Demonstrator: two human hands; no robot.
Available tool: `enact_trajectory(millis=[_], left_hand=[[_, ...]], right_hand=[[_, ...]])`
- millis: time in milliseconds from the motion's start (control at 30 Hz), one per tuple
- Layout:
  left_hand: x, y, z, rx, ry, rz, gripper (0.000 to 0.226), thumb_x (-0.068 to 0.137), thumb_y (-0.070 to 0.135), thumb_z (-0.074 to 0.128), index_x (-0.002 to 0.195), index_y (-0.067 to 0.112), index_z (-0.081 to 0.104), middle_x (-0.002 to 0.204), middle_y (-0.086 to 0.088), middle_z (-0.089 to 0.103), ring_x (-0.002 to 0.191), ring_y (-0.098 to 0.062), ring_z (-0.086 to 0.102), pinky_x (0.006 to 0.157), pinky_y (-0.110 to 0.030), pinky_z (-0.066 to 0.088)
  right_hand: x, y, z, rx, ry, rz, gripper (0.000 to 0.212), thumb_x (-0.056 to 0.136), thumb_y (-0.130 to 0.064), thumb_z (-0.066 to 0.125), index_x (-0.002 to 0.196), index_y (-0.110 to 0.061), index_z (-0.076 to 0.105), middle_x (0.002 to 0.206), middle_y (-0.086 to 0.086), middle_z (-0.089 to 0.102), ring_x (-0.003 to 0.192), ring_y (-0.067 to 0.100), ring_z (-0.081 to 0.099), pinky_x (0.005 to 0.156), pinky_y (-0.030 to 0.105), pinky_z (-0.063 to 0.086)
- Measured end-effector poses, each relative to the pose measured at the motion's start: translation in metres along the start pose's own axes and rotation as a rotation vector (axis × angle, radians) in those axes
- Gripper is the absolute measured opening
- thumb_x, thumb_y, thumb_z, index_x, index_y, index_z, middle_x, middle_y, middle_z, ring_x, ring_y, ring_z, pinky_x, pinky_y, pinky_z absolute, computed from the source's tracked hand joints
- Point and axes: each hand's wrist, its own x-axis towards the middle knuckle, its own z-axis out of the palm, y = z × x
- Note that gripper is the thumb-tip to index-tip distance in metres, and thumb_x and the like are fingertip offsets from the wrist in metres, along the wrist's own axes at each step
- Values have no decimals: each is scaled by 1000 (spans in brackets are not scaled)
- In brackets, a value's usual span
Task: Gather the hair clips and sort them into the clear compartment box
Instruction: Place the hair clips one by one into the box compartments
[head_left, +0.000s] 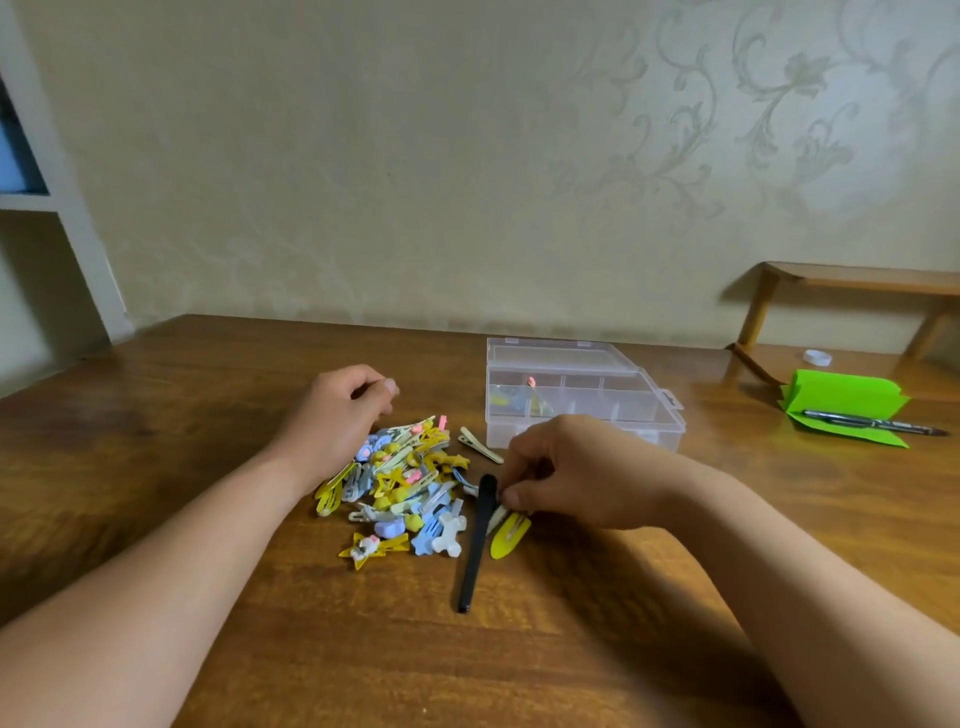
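2 bare forearms reach over the wooden table (208, 374). Behind the right hand (576, 473) stands the clear compartment box (582, 400), lid open, few clips inside. Left hand (337, 410), fingers loosely curled, rests beside the clip pile (400, 488). Right fingertips (511, 496) pinch a pale clip touching the yellow clip (509, 535) and long black clip (475, 545).

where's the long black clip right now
In the head view, the long black clip lies on the table right of the clip pile, beside the right hand.

Bare table (545, 649) in front; clip pile (400, 488) and compartment box (582, 400) beyond.
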Motion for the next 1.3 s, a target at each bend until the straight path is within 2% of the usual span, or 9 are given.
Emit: enact_trajectory(millis=[100,233,433,667,767,900,1000,1100,1300], left_hand=[[-4,4,-1,26,13,-6,22,109,34,56,103,30,77,101,8,77,101,-15,72,97,-46,58],[-8,8,-1,46,32,-9,22,108,34,57,104,27,77,100,7,77,100,-16,72,97,-46,58],[-7,7,0,53,34,-15,22,109,34,56,105,28,77,101,7,77,102,-16,72,94,-42,57],[0,-1,2,16,18,-4,21,110,34,57,103,30,77,101,8,77,101,-12,72,91,-40,56],[5,-4,2,-4,20,-1,21,110,32,57,103,29,77,99,7,78,98,-14,72,88,-38,56],[7,-5,2,-33,19,-4,22,109,32,57,102,29,77,98,7,78,97,-14,72,91,-41,57],[8,-7,2,-55,19,-3,22,109,33,58,101,30,78,97,8,78,97,-14,72,92,-42,57],[8,-7,1,-53,17,0,22,109,34,58,101,30,78,96,8,78,97,-14,71,94,-43,57],[7,-6,1,-28,12,8,23,110,35,56,101,31,77,96,9,77,98,-12,71,93,-42,57]], right_hand=[[0,9,-2,-40,55,14,9,96,-38,76,103,-33,78,98,-16,72,90,3,65,77,24,52],[-3,12,-7,-119,49,1,6,95,-36,77,98,-33,72,91,-15,67,82,3,60,65,21,41],[-4,9,-7,-231,-12,-43,9,97,-29,70,103,-36,72,96,-16,65,85,4,60,69,23,46],[1,15,-35,113,474,20,4,94,-23,72,93,-24,75,84,-10,73,77,3,66,67,19,51],[24,32,-63,220,559,194,4,92,-22,74,90,-20,77,84,-1,77,80,18,72,71,36,60],[69,56,-78,97,477,394,11,87,-20,76,79,-15,81,79,7,78,69,22,68,63,33,57],[96,65,-73,4,338,469,16,83,-22,80,82,-6,82,80,10,80,65,21,64,68,39,62],[109,67,-64,-94,271,503,26,84,-25,80,87,0,78,70,8,69,61,23,57,61,34,51],[116,62,-59,-177,237,557,25,86,-27,75,72,-8,67,61,5,57,53,21,48,53,26,42]])
